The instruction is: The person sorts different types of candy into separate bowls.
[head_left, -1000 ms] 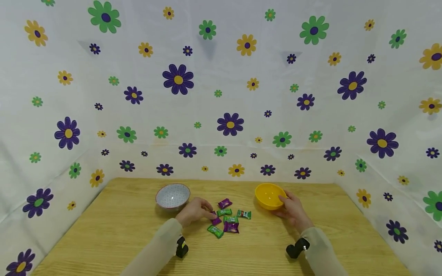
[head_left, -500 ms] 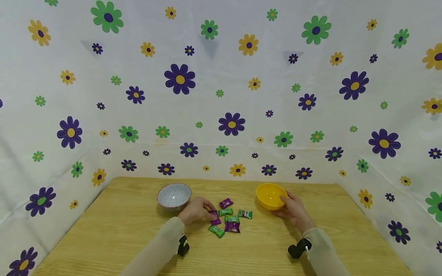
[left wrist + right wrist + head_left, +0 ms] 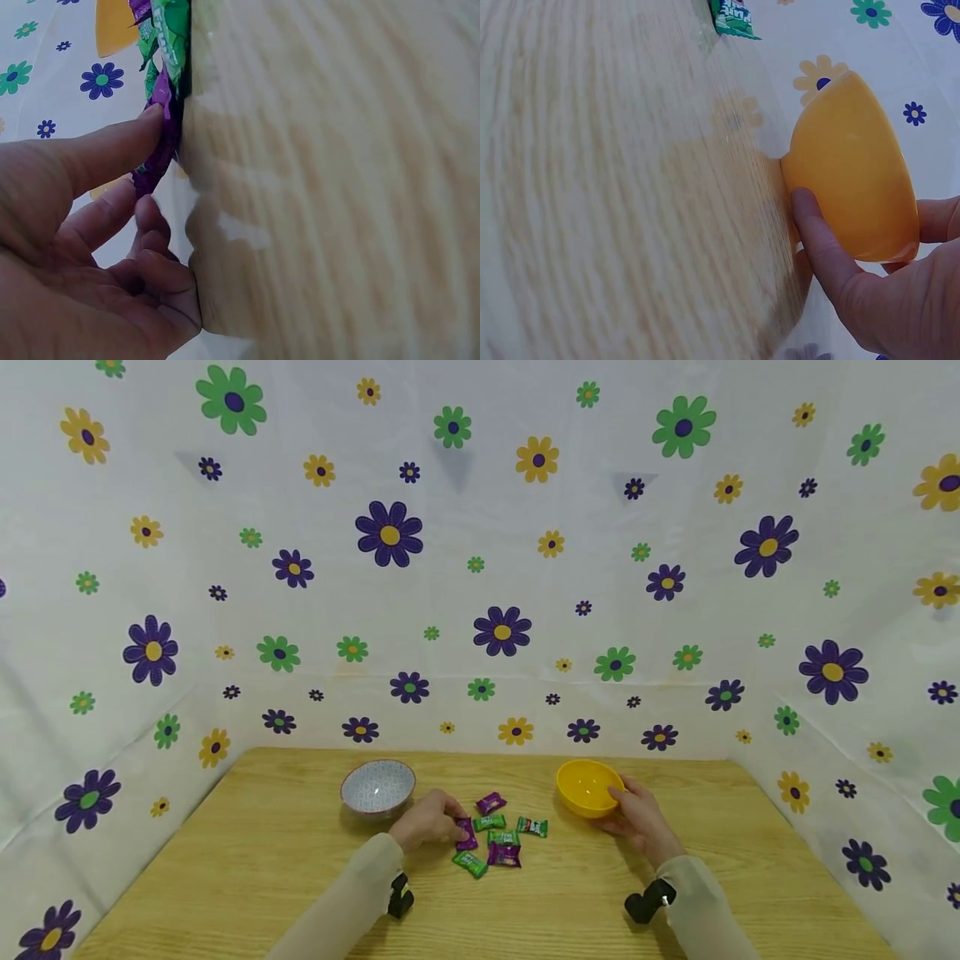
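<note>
My left hand [image 3: 429, 820] pinches a purple wrapped candy [image 3: 467, 833] at the left side of a small group of candies. In the left wrist view the thumb lies on the purple wrapper [image 3: 159, 154], with a fingertip at its other side. My right hand [image 3: 643, 822] grips the yellow bowl [image 3: 585, 787] by its right side. The thumb is over the rim, and in the right wrist view a finger rests low on the bowl's outer wall [image 3: 847, 165]. The bowl stands on the table, its inside showing no contents.
Green candies [image 3: 470, 863] and purple candies [image 3: 504, 855] lie between the hands, with a darker green one [image 3: 532, 827] to the right. A grey patterned bowl [image 3: 377, 787] stands behind the left hand. Flowered sheeting [image 3: 450, 610] encloses the wooden table [image 3: 555, 910] at back and sides.
The purple candy at the left fingertips has turned slightly, while the left hand has barely shifted. My right hand and the yellow bowl hold their place.
</note>
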A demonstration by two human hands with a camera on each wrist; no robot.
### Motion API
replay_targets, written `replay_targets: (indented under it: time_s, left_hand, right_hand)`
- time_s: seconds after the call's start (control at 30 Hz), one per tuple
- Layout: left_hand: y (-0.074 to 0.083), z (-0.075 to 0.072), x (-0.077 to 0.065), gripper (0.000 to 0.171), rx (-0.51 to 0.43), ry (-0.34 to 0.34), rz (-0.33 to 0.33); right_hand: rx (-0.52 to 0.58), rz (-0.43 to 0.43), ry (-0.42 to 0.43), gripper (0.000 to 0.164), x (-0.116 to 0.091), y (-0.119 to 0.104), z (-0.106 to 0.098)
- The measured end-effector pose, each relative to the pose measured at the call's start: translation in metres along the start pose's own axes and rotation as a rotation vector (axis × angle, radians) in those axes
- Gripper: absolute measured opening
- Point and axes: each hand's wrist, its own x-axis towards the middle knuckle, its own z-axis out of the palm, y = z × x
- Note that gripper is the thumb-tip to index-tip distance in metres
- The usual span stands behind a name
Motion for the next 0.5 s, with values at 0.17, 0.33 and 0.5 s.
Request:
replay_targets:
  time_s: [0.17, 0.33, 0.5]
  left_hand:
    - [0.0001, 0.0, 0.0, 0.013, -0.002, 0.027, -0.001]
    - [0.0002, 0.0023, 0.0, 0.004, -0.002, 0.058, 0.006]
    - [0.0002, 0.0043, 0.0018, 0.006, 0.024, 0.106, 0.018]
  right_hand:
    - [0.01, 0.0, -0.003, 0.056, -0.0003, -0.0002, 0.0009]
    - [0.003, -0.002, -0.004, 0.056, -0.0004, -0.0001, 0.001]
    - [0.005, -0.001, 0.003, 0.055, 0.0004, -0.0006, 0.0014]
